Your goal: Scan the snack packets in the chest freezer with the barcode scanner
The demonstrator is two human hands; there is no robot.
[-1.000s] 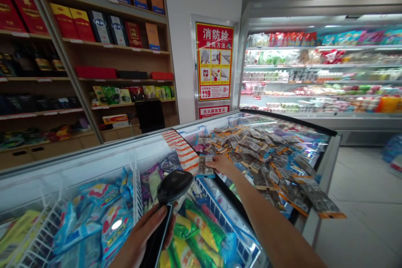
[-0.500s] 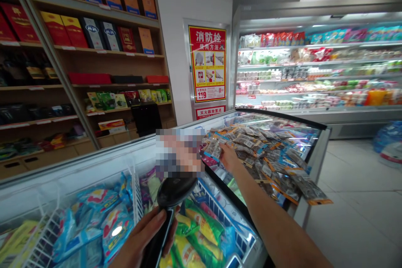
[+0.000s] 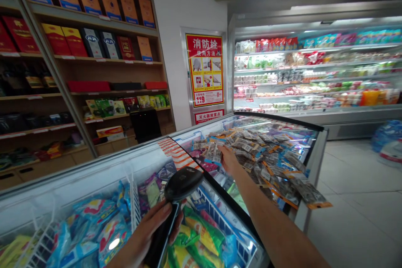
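Note:
My left hand (image 3: 152, 228) is wrapped round the handle of a black handheld barcode scanner (image 3: 184, 183), its head tilted up and to the right above the open freezer. Farther off, my right hand (image 3: 229, 161) has its fingers closed on the edge of a small clear packet (image 3: 212, 153) with blue trim. The packet is at the left side of a heap of similar flat packets (image 3: 251, 146), with blue or orange ends, spread over the freezer's glass lid (image 3: 232, 194). What is inside the packets is too small to make out.
Below the scanner are green and yellow bags (image 3: 196, 234) and blue bags (image 3: 103, 213), parted by white wire baskets (image 3: 135, 201). One packet (image 3: 309, 192) juts past the freezer's right edge. Shelves of boxes (image 3: 106, 44) stand at left, a chilled display (image 3: 314, 71) behind.
The view has tilted up slightly, showing more of the lit sign. The scanner has shifted a little to the right; my right hand keeps its hold on the packet.

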